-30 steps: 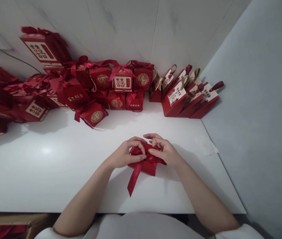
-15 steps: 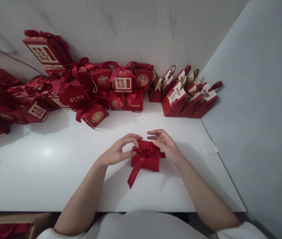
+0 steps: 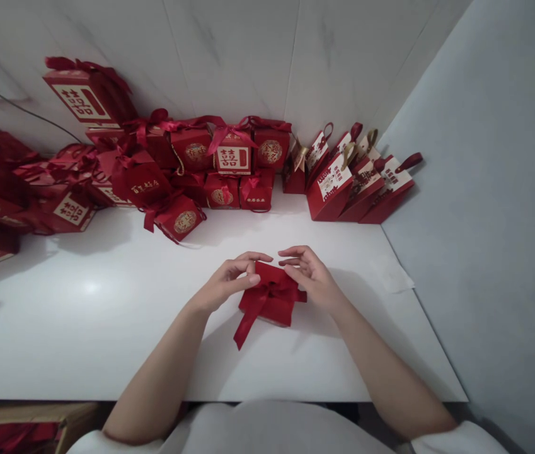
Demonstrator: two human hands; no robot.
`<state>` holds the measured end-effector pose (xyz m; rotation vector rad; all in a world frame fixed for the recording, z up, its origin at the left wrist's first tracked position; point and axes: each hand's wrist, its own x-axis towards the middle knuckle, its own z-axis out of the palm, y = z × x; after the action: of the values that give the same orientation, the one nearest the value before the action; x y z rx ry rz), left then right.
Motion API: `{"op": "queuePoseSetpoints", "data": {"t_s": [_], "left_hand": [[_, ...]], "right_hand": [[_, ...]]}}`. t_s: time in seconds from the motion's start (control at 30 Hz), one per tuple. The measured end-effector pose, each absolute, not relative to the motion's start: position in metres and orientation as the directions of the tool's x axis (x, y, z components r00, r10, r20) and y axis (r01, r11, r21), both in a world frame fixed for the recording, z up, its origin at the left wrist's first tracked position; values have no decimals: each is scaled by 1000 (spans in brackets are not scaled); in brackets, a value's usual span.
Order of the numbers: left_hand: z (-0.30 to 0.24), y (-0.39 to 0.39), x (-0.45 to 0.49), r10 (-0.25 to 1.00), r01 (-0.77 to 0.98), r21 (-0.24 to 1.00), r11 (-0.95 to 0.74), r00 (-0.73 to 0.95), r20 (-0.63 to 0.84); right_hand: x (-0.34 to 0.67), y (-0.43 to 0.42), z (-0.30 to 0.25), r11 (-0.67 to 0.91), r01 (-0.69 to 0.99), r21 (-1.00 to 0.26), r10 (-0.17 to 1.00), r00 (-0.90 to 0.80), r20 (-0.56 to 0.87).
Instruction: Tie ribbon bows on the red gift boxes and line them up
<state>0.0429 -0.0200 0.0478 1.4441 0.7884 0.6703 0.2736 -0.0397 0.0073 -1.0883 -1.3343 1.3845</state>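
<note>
A small red gift box sits on the white table in front of me, with a red satin ribbon tied in a bow across its top. One ribbon tail hangs over the box's near left side. My left hand curves around the far left corner, its thumb over the box's left edge and its fingers apart. Across from it, my right hand has its thumb at the far right corner and its other fingers spread beyond the box. Neither hand is closed around the box; any light contact is hard to make out.
Stacked red gift boxes with ribbons line the wall at the back and left. Several wedge-shaped red boxes with loop handles stand at the back right. A white paper lies by the right wall. A cardboard box is below the table at left.
The gift box has shifted slightly left and turned a little clockwise, its ribbon tail moving with it. My left thumb has risen from the bow toward the box's far left. My right hand has barely moved.
</note>
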Motion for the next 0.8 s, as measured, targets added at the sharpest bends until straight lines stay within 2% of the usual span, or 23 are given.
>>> {"op": "queuePoseSetpoints", "data": {"t_s": [0.1,0.17,0.27,0.33,0.5,0.67,0.8], "left_hand": [[42,-21,47,895,142,990,10,440,-73],[38,-21,51,940,157,988,7,335,-60],[33,-21,54,985,130,991,14,167,-36],[32,-20,55,992,116,993,26,119,-40],[33,-20,54,981,140,989,55,177,-80],[33,-19,51,966,195,980,34,246,-82],[34,-17,49,965,215,976,25,252,-80]], "right_hand": [[277,-39,8,8,23,-1000,997,-83,6],[280,-39,12,-8,68,-998,998,-62,-12],[283,-40,17,-46,132,-990,982,-175,-69],[281,-40,17,-87,121,-989,961,-253,-115],[275,-40,13,-191,31,-981,913,-362,-190],[281,-37,12,-188,21,-982,885,-430,-178],[289,-37,14,-206,5,-978,818,-548,-175]]}}
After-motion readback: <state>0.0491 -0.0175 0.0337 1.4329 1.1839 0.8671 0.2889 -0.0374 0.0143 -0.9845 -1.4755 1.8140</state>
